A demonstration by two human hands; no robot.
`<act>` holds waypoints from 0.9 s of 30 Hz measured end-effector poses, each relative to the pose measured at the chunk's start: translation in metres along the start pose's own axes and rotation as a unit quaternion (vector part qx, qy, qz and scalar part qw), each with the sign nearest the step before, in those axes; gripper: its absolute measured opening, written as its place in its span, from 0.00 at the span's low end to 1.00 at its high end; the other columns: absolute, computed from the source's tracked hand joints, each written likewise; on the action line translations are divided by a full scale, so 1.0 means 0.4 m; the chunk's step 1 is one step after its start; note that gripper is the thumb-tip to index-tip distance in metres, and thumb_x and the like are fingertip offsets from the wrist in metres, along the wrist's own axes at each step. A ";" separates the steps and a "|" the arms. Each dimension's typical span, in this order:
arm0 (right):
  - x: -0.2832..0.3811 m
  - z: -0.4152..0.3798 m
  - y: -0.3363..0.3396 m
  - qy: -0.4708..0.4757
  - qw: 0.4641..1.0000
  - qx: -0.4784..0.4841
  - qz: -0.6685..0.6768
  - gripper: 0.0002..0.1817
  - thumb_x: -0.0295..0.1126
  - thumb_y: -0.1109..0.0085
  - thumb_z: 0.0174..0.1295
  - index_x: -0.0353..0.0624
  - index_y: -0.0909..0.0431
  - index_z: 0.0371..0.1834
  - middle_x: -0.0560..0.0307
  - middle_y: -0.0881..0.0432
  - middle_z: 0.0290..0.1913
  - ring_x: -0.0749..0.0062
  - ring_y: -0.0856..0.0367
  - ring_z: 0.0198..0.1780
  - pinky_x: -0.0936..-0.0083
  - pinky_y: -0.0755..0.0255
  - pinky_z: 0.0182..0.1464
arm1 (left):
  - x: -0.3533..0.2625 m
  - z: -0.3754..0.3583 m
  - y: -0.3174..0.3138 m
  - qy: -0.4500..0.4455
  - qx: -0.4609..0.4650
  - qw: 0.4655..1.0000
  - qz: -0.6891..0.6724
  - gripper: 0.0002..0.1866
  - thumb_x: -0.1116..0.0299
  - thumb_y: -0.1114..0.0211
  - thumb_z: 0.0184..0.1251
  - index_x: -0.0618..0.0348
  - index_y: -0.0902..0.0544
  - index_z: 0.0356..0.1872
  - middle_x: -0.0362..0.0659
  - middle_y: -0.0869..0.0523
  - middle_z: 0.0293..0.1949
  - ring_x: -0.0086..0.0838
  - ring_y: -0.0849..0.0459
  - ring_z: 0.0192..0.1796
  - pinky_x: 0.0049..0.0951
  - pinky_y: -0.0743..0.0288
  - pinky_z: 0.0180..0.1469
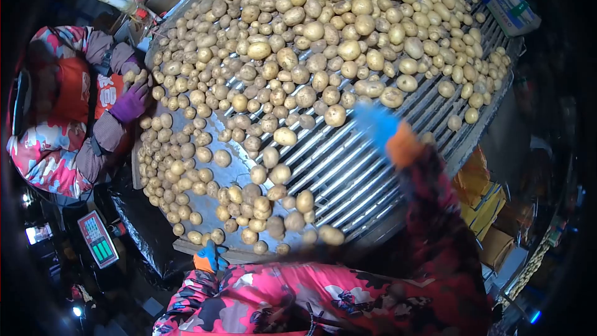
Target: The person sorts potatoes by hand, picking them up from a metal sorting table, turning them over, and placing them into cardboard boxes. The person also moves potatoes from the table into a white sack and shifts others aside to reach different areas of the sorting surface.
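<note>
My right hand [379,127], in a blue and orange glove, is over the metal bars of the sorting table, just below the near edge of the main potato heap [298,43]. Motion smears its fingers, so I cannot tell whether it holds anything. At the table's near left edge rests my left hand [211,257], gloved alike, its fingers apart and nothing in them. Loose potatoes [257,236] lie just beyond it, several of them along the near rim. Bare metal bars [339,177] show between the right hand and the loose potatoes.
Across the left side, a person [68,112] in a red apron holds purple-gloved hands at the table edge. A scale with a lit green display [99,242] and black plastic [146,236] sit below. Boxes [485,205] stand at right; a printed carton [504,0] is at the far right corner.
</note>
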State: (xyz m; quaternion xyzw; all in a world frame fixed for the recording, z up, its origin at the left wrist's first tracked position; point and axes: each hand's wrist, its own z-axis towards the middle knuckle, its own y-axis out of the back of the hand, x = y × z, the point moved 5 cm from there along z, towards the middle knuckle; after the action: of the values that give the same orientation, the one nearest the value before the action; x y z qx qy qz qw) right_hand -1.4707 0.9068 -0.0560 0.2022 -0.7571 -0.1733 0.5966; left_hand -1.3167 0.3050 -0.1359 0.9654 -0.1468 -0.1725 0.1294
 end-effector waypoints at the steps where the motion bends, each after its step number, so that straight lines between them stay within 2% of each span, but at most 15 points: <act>1: -0.006 0.070 0.078 0.041 0.993 -0.105 0.035 0.26 0.43 0.42 0.66 0.41 0.28 0.63 0.44 0.21 0.58 0.55 0.22 0.58 0.64 0.30 0.61 | 0.010 0.013 0.000 0.004 0.001 1.000 -0.027 0.36 0.37 0.55 0.72 0.66 0.17 0.43 0.49 0.16 0.22 0.37 0.18 0.17 0.33 0.24 0.20; 3: 0.017 0.236 0.223 0.082 0.948 -0.254 -0.175 0.31 0.46 0.40 0.64 0.38 0.30 0.65 0.40 0.24 0.60 0.50 0.26 0.62 0.62 0.33 0.64 | 0.018 0.009 -0.001 0.015 -0.002 0.998 -0.059 0.35 0.38 0.54 0.72 0.67 0.17 0.41 0.49 0.16 0.23 0.36 0.18 0.17 0.33 0.24 0.19; 8: -0.016 0.652 0.373 0.059 0.922 -0.204 -0.325 0.38 0.49 0.38 0.62 0.37 0.37 0.70 0.37 0.32 0.68 0.51 0.37 0.71 0.64 0.41 0.71 | -0.022 -0.025 -0.007 -0.002 -0.075 0.997 -0.025 0.34 0.41 0.52 0.73 0.67 0.15 0.37 0.49 0.17 0.18 0.34 0.19 0.15 0.31 0.26 0.17; 11: -0.091 0.841 0.383 0.066 0.883 0.006 -0.465 0.40 0.50 0.39 0.62 0.39 0.40 0.72 0.38 0.34 0.70 0.51 0.39 0.73 0.64 0.41 0.71 | -0.060 -0.050 -0.022 0.051 -0.084 0.995 -0.014 0.34 0.41 0.52 0.73 0.68 0.14 0.37 0.49 0.19 0.15 0.34 0.21 0.14 0.30 0.27 0.17; 14: -0.138 0.908 0.348 0.186 0.727 0.117 -0.651 0.43 0.55 0.42 0.62 0.38 0.42 0.73 0.40 0.35 0.70 0.52 0.38 0.73 0.64 0.40 0.70 | -0.065 -0.044 -0.013 0.069 -0.061 0.995 -0.025 0.34 0.41 0.52 0.73 0.69 0.15 0.37 0.50 0.18 0.16 0.34 0.21 0.14 0.30 0.27 0.16; 15: -0.099 0.886 0.331 0.056 0.868 0.093 -0.485 0.38 0.54 0.43 0.63 0.45 0.38 0.72 0.41 0.35 0.71 0.53 0.36 0.72 0.65 0.39 0.70 | -0.064 -0.045 -0.012 0.066 -0.052 0.996 -0.017 0.35 0.41 0.52 0.73 0.71 0.15 0.37 0.52 0.18 0.16 0.35 0.21 0.14 0.30 0.26 0.16; 16: -0.085 0.851 0.341 -0.078 0.951 0.058 -0.293 0.33 0.52 0.44 0.65 0.51 0.34 0.71 0.41 0.35 0.71 0.53 0.34 0.70 0.66 0.38 0.69 | -0.066 -0.041 -0.011 0.065 -0.046 0.997 -0.019 0.35 0.41 0.52 0.73 0.71 0.15 0.37 0.52 0.18 0.16 0.35 0.21 0.14 0.30 0.26 0.16; 18: -0.083 0.788 0.314 -0.007 0.952 -0.002 -0.306 0.33 0.55 0.44 0.64 0.51 0.32 0.69 0.41 0.31 0.68 0.57 0.32 0.69 0.68 0.37 0.69 | -0.061 -0.041 -0.008 0.076 -0.030 0.996 -0.018 0.36 0.40 0.50 0.71 0.72 0.16 0.37 0.53 0.18 0.17 0.36 0.20 0.14 0.31 0.26 0.16; 19: -0.002 0.695 0.263 0.043 0.916 0.021 -0.397 0.38 0.57 0.43 0.63 0.42 0.34 0.69 0.44 0.28 0.66 0.63 0.32 0.68 0.69 0.38 0.69 | -0.068 -0.043 -0.008 0.053 -0.031 0.998 -0.005 0.36 0.39 0.51 0.71 0.71 0.15 0.37 0.55 0.18 0.17 0.37 0.20 0.15 0.32 0.25 0.17; 21: -0.029 0.635 0.203 0.053 0.993 0.011 -0.109 0.31 0.48 0.43 0.66 0.46 0.33 0.69 0.47 0.28 0.66 0.64 0.32 0.67 0.70 0.38 0.69 | -0.073 -0.038 -0.003 0.051 -0.026 0.998 -0.007 0.36 0.40 0.51 0.71 0.72 0.16 0.36 0.55 0.17 0.20 0.38 0.20 0.14 0.34 0.26 0.15; 22: -0.020 0.578 0.169 0.170 0.953 0.002 -0.251 0.27 0.43 0.45 0.68 0.46 0.32 0.68 0.47 0.27 0.65 0.63 0.30 0.66 0.70 0.38 0.69 | -0.070 -0.036 -0.005 0.054 -0.021 0.998 -0.006 0.36 0.40 0.52 0.72 0.73 0.16 0.35 0.55 0.15 0.23 0.39 0.20 0.14 0.35 0.27 0.13; 24: 0.009 0.488 0.052 0.134 0.984 0.039 -0.110 0.21 0.36 0.50 0.71 0.43 0.28 0.64 0.49 0.28 0.65 0.57 0.32 0.68 0.68 0.39 0.70 | -0.051 -0.023 -0.001 0.046 -0.009 0.998 -0.032 0.36 0.41 0.52 0.72 0.74 0.17 0.37 0.56 0.14 0.31 0.41 0.19 0.16 0.38 0.26 0.14; 25: 0.014 0.443 -0.002 0.316 0.907 0.092 -0.263 0.22 0.36 0.45 0.68 0.43 0.27 0.64 0.48 0.26 0.63 0.58 0.31 0.66 0.68 0.39 0.70 | -0.050 -0.019 -0.001 0.050 -0.004 0.998 -0.032 0.36 0.41 0.52 0.72 0.74 0.17 0.38 0.57 0.13 0.34 0.42 0.19 0.17 0.39 0.26 0.14; 26: 0.076 0.367 -0.060 0.109 0.993 0.047 0.000 0.23 0.34 0.40 0.64 0.42 0.26 0.62 0.47 0.26 0.63 0.56 0.31 0.66 0.66 0.39 0.70 | -0.050 -0.018 0.002 0.055 0.001 0.998 -0.031 0.36 0.42 0.51 0.72 0.75 0.18 0.39 0.57 0.13 0.36 0.43 0.18 0.17 0.40 0.25 0.14; 27: 0.101 0.328 -0.100 0.271 0.947 -0.011 -0.169 0.24 0.33 0.37 0.61 0.43 0.25 0.61 0.46 0.26 0.62 0.54 0.31 0.66 0.63 0.38 0.68 | -0.057 -0.022 -0.002 0.032 0.013 0.998 -0.052 0.35 0.43 0.51 0.72 0.75 0.18 0.41 0.57 0.14 0.36 0.44 0.18 0.18 0.41 0.25 0.15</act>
State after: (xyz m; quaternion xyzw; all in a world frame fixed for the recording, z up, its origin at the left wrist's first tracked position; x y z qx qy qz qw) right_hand -1.6029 0.8544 -0.0723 0.3604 -0.5192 -0.2184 0.7435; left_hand -1.3338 0.3149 -0.1215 0.9784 -0.0945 -0.1456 0.1123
